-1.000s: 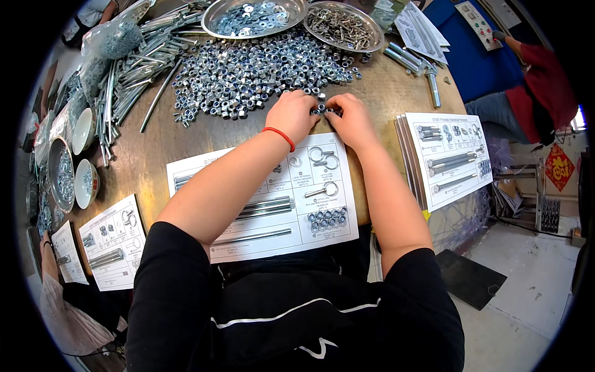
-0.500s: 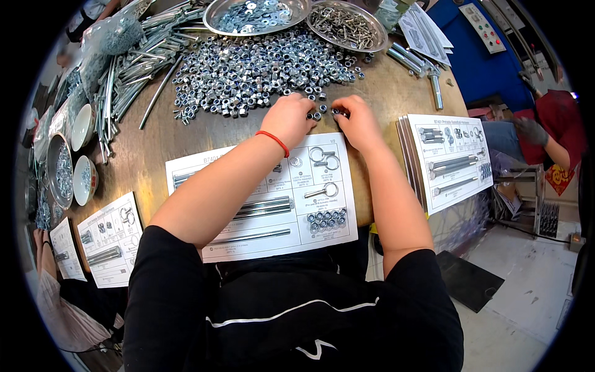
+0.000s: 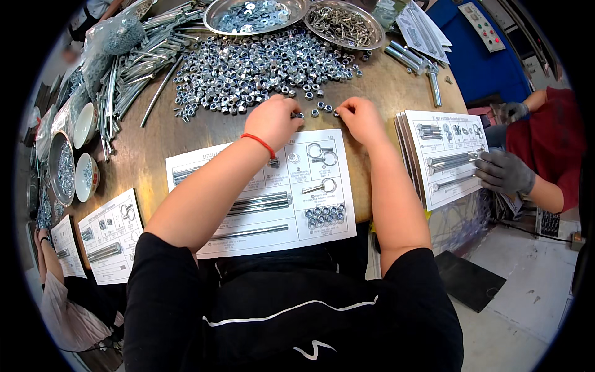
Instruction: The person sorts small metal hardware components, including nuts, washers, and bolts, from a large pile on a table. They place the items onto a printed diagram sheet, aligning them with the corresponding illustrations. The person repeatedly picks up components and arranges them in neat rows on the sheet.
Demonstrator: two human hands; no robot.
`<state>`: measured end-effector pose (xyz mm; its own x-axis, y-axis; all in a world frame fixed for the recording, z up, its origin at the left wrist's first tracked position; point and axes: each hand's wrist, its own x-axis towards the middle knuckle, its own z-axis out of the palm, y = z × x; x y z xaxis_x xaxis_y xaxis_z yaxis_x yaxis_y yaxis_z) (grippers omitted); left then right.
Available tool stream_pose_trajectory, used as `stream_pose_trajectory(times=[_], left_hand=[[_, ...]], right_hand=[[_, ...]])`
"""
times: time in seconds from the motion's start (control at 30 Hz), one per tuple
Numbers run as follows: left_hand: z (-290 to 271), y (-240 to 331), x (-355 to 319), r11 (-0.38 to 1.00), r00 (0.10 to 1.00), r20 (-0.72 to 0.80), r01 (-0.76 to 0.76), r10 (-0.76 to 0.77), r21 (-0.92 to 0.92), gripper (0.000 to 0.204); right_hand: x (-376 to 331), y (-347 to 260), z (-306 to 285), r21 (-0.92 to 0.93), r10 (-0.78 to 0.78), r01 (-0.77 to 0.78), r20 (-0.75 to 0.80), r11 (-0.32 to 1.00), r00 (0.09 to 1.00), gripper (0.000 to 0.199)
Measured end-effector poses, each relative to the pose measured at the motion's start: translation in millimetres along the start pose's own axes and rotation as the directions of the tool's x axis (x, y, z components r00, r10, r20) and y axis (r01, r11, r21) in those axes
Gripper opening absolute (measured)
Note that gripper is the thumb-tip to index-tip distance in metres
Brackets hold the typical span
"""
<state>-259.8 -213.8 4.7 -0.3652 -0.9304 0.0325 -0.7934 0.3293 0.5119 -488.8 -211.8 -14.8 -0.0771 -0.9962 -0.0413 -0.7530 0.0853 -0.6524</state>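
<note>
A large pile of lock nuts (image 3: pixel 248 71) spreads over the wooden table in front of me. My left hand (image 3: pixel 274 121), with a red cord at its wrist, is curled at the pile's near edge, closed on a nut (image 3: pixel 299 115) that shows at its fingertips. Facing it, my right hand (image 3: pixel 361 118) has thumb and fingers pinched together, with a nut (image 3: pixel 336 113) at the tips. Between the hands lie a few loose nuts (image 3: pixel 315 113). Below my hands, partly covered by my left forearm, is a printed parts sheet (image 3: pixel 322 239).
Long bolts (image 3: pixel 133 71) are heaped at the left, near small bowls (image 3: pixel 85 180). Metal trays of washers (image 3: pixel 254 17) and small pins or clips (image 3: pixel 344 28) stand at the back. A co-worker's gloved hand (image 3: pixel 505 172) touches the stacked sheets (image 3: pixel 455 186) on the right.
My left hand has shifted left, away from the loose nuts; my right hand moved slightly right. The co-worker's gloved hand has come onto the stacked sheets.
</note>
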Motion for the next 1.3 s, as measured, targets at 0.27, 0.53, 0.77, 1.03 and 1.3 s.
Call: stream_pose_trajectory(times=[0.27, 0.53, 0.77, 1.03, 1.3], left_hand=[[-45, -6, -66, 0.986, 0.996, -0.043, 0.073, -0.08, -0.15, 0.022], [-43, 2, -116, 0.984, 0.995, -0.066, 0.059, -0.071, -0.168, 0.021], [-27, 21, -144, 0.974, 0.989, -0.098, -0.131, 0.115, -0.182, 0.022], [19, 49, -203, 0.924, 0.931, -0.071, -0.365, 0.358, -0.118, 0.021], [42, 60, -206, 0.939, 0.938, -0.093, -0.339, 0.333, -0.061, 0.027]], right_hand=[[-3, -15, 21, -0.017, -0.325, 0.325, -0.051, 0.946, 0.944, 0.022], [-2, -23, 32, -0.174, -0.327, 0.308, -0.094, 0.935, 0.94, 0.018], [-28, -21, 15, -0.035, -0.321, 0.321, -0.215, 0.946, 0.922, 0.018], [-218, -19, -11, -0.018, -0.548, 0.548, -0.012, 0.836, 0.836, 0.019], [-249, -10, 10, -0.082, -0.453, 0.447, -0.072, 0.891, 0.889, 0.024]])
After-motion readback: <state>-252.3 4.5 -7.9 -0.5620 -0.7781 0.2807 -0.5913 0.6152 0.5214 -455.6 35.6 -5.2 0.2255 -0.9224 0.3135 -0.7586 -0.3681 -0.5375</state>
